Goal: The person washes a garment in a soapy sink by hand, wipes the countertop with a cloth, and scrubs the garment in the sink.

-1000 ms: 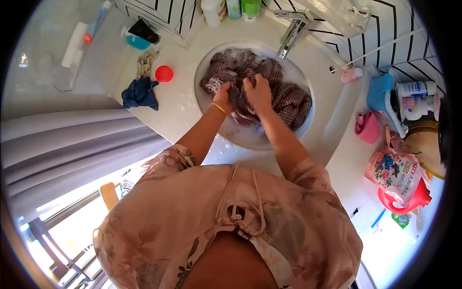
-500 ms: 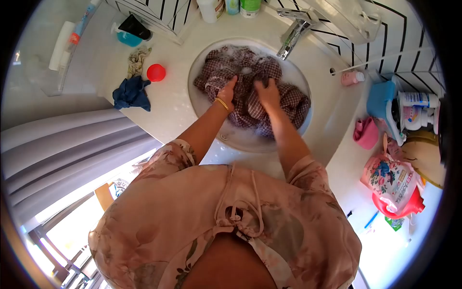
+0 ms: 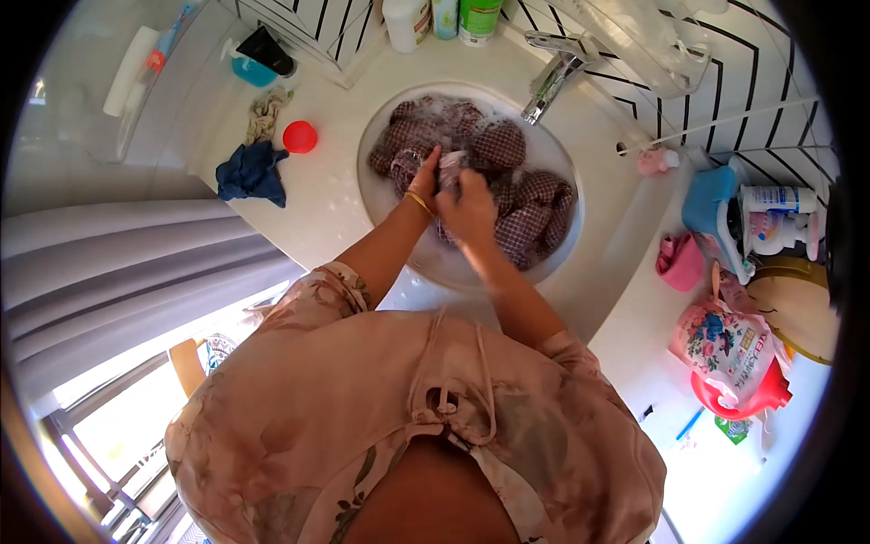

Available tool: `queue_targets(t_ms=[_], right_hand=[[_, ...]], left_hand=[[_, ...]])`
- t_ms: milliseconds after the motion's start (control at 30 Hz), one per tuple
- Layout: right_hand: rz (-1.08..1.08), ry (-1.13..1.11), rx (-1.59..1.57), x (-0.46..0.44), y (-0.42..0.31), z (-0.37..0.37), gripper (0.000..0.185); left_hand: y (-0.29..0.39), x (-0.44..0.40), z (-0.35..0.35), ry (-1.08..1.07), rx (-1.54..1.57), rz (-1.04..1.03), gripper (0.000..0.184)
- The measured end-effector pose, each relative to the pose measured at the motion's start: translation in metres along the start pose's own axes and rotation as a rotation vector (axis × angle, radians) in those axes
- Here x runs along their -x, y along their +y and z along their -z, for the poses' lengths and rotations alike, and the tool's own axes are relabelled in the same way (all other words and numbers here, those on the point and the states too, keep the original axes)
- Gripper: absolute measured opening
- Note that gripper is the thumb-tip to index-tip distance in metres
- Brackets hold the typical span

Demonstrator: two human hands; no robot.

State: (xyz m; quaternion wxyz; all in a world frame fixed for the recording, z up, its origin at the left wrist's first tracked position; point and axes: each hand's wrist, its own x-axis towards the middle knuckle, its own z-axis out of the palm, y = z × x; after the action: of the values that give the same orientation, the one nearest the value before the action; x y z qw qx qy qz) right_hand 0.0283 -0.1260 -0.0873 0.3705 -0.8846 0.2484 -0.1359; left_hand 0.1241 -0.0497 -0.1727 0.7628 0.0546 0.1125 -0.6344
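Note:
A dark red-brown checked cloth (image 3: 539, 204) lies bunched and wet in the round white sink (image 3: 365, 127), with suds on the water around it. My left hand (image 3: 424, 181), with a yellow bangle at the wrist, is closed on a fold of this cloth left of the middle. Close beside it, my right hand (image 3: 469, 210) grips the same bunched part, its fingers curled over. A paler, soapy-looking piece of fabric pokes up between the two hands. Parts of the fingers are hidden by cloth and foam.
A chrome faucet (image 3: 555, 77) reaches over the sink's back right. On the left of the counter are a red cap (image 3: 300, 137) and a dark blue cloth (image 3: 251, 172). Bottles (image 3: 478, 20) stand behind. At right are a blue basket (image 3: 711, 204) and a floral pouch (image 3: 725, 349).
My right hand has moved left and toward my left hand, and both now hold the cloth close together. The cloth has bunched up differently, with its right part left in the water.

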Motion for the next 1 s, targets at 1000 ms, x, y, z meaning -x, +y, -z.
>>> queue_targets(t_ms=[1000], right_hand=[[0.057,-0.312,-0.304,0.029,-0.098,0.146,0.031]], left_hand=[[-0.091,0.109,-0.139,-0.086,0.117,-0.364,0.082]])
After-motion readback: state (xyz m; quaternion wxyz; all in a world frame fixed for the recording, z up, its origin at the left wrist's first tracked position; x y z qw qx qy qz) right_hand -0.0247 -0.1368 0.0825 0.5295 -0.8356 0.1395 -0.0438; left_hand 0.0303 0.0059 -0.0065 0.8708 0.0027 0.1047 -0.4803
